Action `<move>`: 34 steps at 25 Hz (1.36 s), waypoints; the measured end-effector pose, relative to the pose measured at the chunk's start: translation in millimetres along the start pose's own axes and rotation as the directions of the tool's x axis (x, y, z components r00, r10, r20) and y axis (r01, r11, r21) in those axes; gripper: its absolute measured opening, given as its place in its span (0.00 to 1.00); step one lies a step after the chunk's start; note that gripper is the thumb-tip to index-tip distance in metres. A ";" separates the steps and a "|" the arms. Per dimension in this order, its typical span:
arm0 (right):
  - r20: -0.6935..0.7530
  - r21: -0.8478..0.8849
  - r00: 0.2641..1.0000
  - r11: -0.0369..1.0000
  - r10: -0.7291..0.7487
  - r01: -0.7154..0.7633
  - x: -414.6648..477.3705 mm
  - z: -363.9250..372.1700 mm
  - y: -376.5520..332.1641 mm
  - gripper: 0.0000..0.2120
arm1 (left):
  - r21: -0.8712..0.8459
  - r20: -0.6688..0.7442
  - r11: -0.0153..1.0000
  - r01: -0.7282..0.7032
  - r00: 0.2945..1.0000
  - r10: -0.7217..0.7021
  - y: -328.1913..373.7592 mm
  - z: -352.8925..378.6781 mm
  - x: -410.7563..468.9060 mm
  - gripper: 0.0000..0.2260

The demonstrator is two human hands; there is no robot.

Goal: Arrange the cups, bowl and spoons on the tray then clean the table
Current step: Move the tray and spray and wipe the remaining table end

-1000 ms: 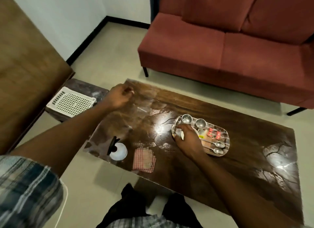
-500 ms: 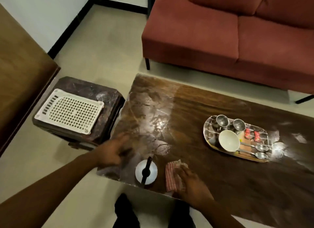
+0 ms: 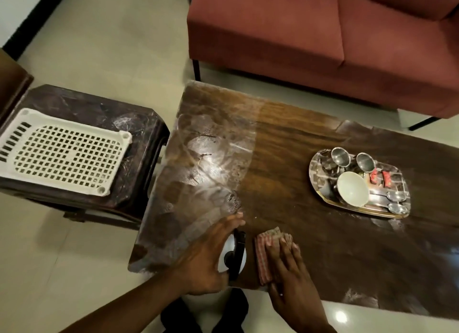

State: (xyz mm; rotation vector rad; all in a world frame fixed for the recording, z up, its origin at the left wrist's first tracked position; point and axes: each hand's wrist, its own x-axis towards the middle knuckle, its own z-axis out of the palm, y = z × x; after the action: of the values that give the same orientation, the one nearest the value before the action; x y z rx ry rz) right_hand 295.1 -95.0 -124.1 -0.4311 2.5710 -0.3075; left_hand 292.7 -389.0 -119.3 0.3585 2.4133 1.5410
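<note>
A steel tray sits on the right part of the dark wooden table. It holds two steel cups, a white bowl and two spoons. At the near edge stands a white spray bottle with a black trigger. My left hand curves around its left side, fingers apart. My right hand lies on a folded checked cloth, fingertips over its far edge.
Two small red wrappers lie on the tray. A low dark stool to the table's left carries a white perforated plastic tray. A red sofa stands behind the table. The table's left half is smeared and dusty.
My right hand left the tray, came to the near edge and settled on the cloth. My left hand came back from the far left corner to the spray bottle. My view tilted down.
</note>
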 end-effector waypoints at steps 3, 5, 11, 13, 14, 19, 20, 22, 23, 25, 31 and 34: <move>0.036 -0.019 0.998 0.998 0.054 -0.053 5.6 0.1 -4.4 0.44 | -0.006 -0.027 1.000 0.001 1.000 -0.001 3.8 4.6 4.4 0.40; 0.049 -0.055 0.994 0.994 0.099 -0.096 10.7 -4.1 -6.5 0.41 | -0.051 -0.107 0.998 0.041 0.993 -0.047 8.4 0.5 13.7 0.32; -0.122 0.181 0.961 0.958 0.248 -0.224 23.1 -39.9 -21.0 0.33 | -0.159 -0.346 0.982 0.103 0.926 -0.153 28.9 -53.1 92.3 0.09; -0.286 0.171 0.923 0.961 0.258 -0.216 40.6 -57.1 -24.9 0.28 | -0.171 -0.345 0.978 0.118 0.923 -0.172 32.7 -80.8 124.1 0.08; -0.359 0.198 0.902 0.964 0.240 -0.178 54.6 -64.7 -24.3 0.28 | -0.183 -0.347 0.975 0.128 0.919 -0.186 32.2 -93.6 138.7 0.08; -0.381 0.338 0.880 0.929 0.282 -0.151 148.2 -107.4 -16.9 0.27 | -0.200 -0.285 0.958 0.206 0.923 -0.258 16.3 -130.0 188.8 0.11; -0.371 0.348 0.888 0.927 0.272 -0.139 165.3 -114.5 -15.7 0.28 | -0.224 -0.282 0.945 0.240 0.912 -0.298 13.1 -132.6 194.5 0.13; -0.351 0.277 0.916 0.956 0.196 -0.099 194.5 -120.9 -13.0 0.29 | -0.245 -0.292 0.930 0.274 0.894 -0.340 6.9 -134.3 204.9 0.18; -0.320 0.195 0.936 0.977 0.148 -0.087 206.0 -120.4 -11.5 0.29 | -0.247 -0.301 0.927 0.284 0.886 -0.352 3.7 -133.5 210.1 0.19; -0.250 0.001 0.965 0.996 0.084 -0.086 220.8 -113.9 -9.4 0.32 | -0.257 -0.322 0.915 0.310 0.866 -0.383 -0.3 -131.0 220.7 0.20; -0.269 -0.173 0.961 0.978 0.065 -0.114 226.5 -101.4 -9.1 0.34 | -0.203 -0.281 0.898 0.390 0.856 -0.434 -5.1 -127.0 243.8 0.16; -0.274 -0.203 0.960 0.973 0.048 -0.106 243.7 -113.9 -7.1 0.34 | -0.214 -0.204 0.888 0.408 0.870 -0.449 -7.5 -131.9 242.7 0.12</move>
State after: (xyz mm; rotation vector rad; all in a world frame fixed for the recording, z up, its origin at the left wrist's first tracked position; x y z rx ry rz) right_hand 38.0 -173.8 -135.0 -0.3867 2.8934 -0.0587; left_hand 19.7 -421.4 -92.2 -0.4098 2.2988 1.6275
